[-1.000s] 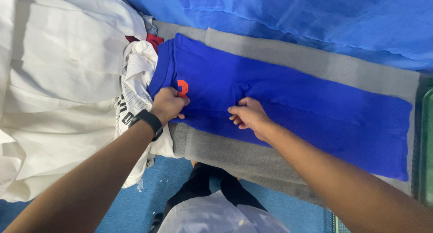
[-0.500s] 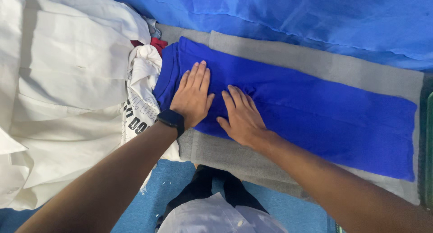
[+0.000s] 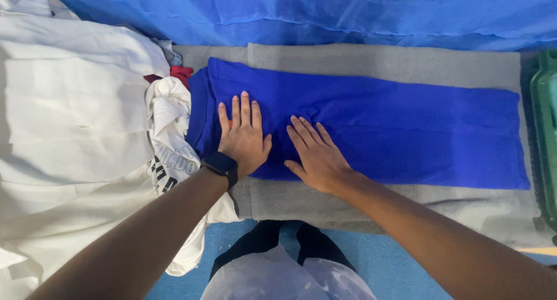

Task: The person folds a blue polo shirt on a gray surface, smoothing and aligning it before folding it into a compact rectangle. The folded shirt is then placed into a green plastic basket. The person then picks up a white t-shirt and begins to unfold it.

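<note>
I see the long, folded royal-blue knit garment [image 3: 371, 132] lying flat as a strip across the grey felt-like pad [image 3: 383, 59] that covers the desk, its left end butting against the heap of white cotton clothes [image 3: 75, 126], with a crumpled white printed shirt [image 3: 168, 143] and a scrap of red cloth [image 3: 181, 73] wedged in between. Behind it hangs a light-blue sheet [image 3: 348, 10], and a green plastic crate [image 3: 545, 102] stands at the far right edge.

I judge the blue garment to be light, soft and limp: it would sag if lifted from one point, and it looks likely to slide a little over the pad. The best hold would be at the corners or along the folded edges, pinched with both hands at once, so the layers stay together.

My left hand [image 3: 243, 137] lies palm down on the left part of the garment, fingers spread and flat, a black wristband [image 3: 220, 163] at the wrist. My right hand [image 3: 316, 155] is pressed flat just beside it, fingers spread over a small pucker in the cloth. Neither hand pinches anything.

A second ago both hands were closed, gripping the fabric near an orange mark; half a second ago they had already opened flat. That mark now barely peeks between the left fingers, if I read it rightly.
</note>
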